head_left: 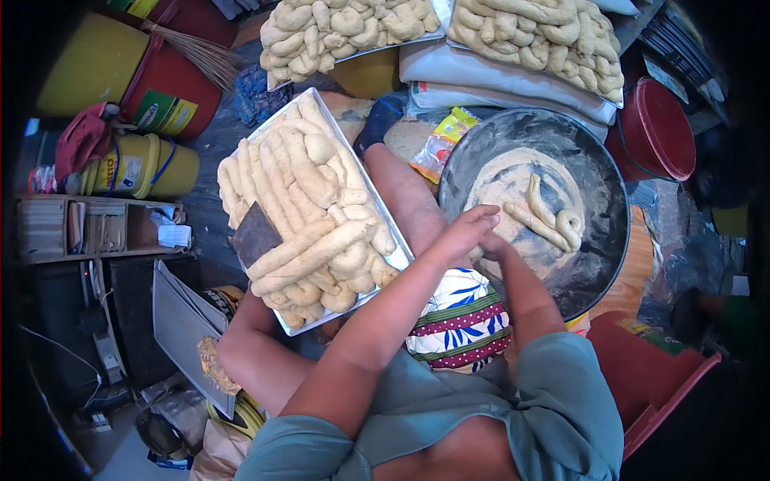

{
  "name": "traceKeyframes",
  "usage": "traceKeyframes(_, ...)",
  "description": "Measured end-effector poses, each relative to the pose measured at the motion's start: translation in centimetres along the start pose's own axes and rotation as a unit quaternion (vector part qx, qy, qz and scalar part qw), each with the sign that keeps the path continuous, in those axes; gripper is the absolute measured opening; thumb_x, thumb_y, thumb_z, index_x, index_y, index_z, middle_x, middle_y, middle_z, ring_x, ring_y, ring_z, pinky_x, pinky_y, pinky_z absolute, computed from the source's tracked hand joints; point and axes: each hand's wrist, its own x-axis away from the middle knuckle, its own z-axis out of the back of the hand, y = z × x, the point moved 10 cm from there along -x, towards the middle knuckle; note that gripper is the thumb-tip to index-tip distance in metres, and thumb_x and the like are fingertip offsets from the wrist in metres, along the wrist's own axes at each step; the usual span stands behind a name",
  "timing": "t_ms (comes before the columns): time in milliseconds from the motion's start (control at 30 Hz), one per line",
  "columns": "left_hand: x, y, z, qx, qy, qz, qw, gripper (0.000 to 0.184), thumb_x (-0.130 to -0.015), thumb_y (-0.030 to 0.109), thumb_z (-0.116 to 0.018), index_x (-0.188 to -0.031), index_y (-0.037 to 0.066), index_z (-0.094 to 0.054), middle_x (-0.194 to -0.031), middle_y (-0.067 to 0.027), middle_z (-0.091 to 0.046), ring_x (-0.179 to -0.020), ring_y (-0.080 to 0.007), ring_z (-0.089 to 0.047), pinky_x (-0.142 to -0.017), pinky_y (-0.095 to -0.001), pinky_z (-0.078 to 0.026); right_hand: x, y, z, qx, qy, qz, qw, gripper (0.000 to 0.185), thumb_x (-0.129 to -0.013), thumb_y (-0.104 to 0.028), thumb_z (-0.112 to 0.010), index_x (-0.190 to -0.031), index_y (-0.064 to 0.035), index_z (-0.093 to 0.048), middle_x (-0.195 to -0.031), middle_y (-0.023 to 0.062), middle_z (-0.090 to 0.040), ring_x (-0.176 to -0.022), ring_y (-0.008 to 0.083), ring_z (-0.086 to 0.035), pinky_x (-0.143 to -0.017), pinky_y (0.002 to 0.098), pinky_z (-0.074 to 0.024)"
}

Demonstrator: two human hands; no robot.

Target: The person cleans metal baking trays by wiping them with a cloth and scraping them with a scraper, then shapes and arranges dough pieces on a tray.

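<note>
My left hand [472, 228] reaches over the near-left rim of a wide black basin [603, 276], fingers stretched out. Meeting it from the right, my right hand [495, 245] touches it, with its fingers mostly hidden. I see nothing held between them. Just beyond my hands, a long dough strip [544, 224], bent and looped at one end, lies on pale flour [513, 172] in the basin. To my left, a white tray [383, 216] is heaped with dough ropes [293, 172]. A dark flat scraper-like plate [257, 234] rests on that dough.
Two more trays of dough [345, 32] [537, 40] stand at the far side, the right one on stacked white sacks [489, 80]. Red [658, 128] and yellow buckets [136, 164] stand at the sides. A patterned cloth [457, 325] covers my lap. A grey sheet [188, 337] leans at left.
</note>
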Motion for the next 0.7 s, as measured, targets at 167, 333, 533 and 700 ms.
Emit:
traceKeyframes(167, -0.6, -0.3, -0.6, -0.001, -0.005, 0.024, 1.000, 0.044, -0.093, 0.028, -0.055, -0.132, 0.007, -0.049, -0.125, -0.0062, -0.053, -0.112, -0.0178, -0.049, -0.092, -0.0343, -0.040, 4.0, -6.4, 14.1, -0.363, 0.151, 0.090, 0.915, 0.032, -0.085, -0.008, -0.059, -0.117, -0.0065, -0.057, -0.105, 0.0097, -0.063, -0.092, 0.0202, -0.062, -0.079, 0.0344, -0.0517)
traceKeyframes(333, -1.4, -1.2, -0.7, -0.024, -0.014, 0.028, 0.999, 0.046, -0.093, 0.030, -0.056, -0.133, 0.009, -0.048, -0.127, -0.0075, -0.053, -0.115, -0.0193, -0.048, -0.094, -0.0371, -0.039, 10.6, -7.8, 20.3, 0.026, 0.220, 0.043, 0.974, 0.024, -0.089, -0.008, -0.050, -0.110, -0.0023, -0.059, -0.102, 0.0106, -0.061, -0.090, 0.0197, -0.059, -0.079, 0.0316, -0.0488)
traceKeyframes(533, -1.3, -0.9, -0.8, 0.011, -0.014, 0.031, 0.999, 0.044, -0.093, 0.030, -0.056, -0.130, 0.008, -0.050, -0.127, -0.0072, -0.053, -0.115, -0.0189, -0.048, -0.094, -0.0369, -0.039, 12.9, -3.6, 32.7, -0.053, 0.502, 0.104, 0.857, 0.024, -0.089, -0.014, -0.051, -0.108, -0.0026, -0.060, -0.095, 0.0102, -0.061, -0.083, 0.0192, -0.058, -0.076, 0.0335, -0.0482)
traceKeyframes(700, -0.5, 0.1, 0.4, -0.013, -0.010, 0.002, 1.000, 0.044, -0.093, 0.030, -0.056, -0.131, 0.009, -0.049, -0.127, -0.0063, -0.053, -0.118, -0.0181, -0.046, -0.095, -0.0361, -0.038, 6.2, -5.6, 23.9, -0.034, 0.334, 0.124, 0.934, 0.036, -0.093, -0.021, -0.049, -0.125, -0.0060, -0.055, -0.109, 0.0139, -0.064, -0.092, 0.0204, -0.063, -0.078, 0.0374, -0.0503)
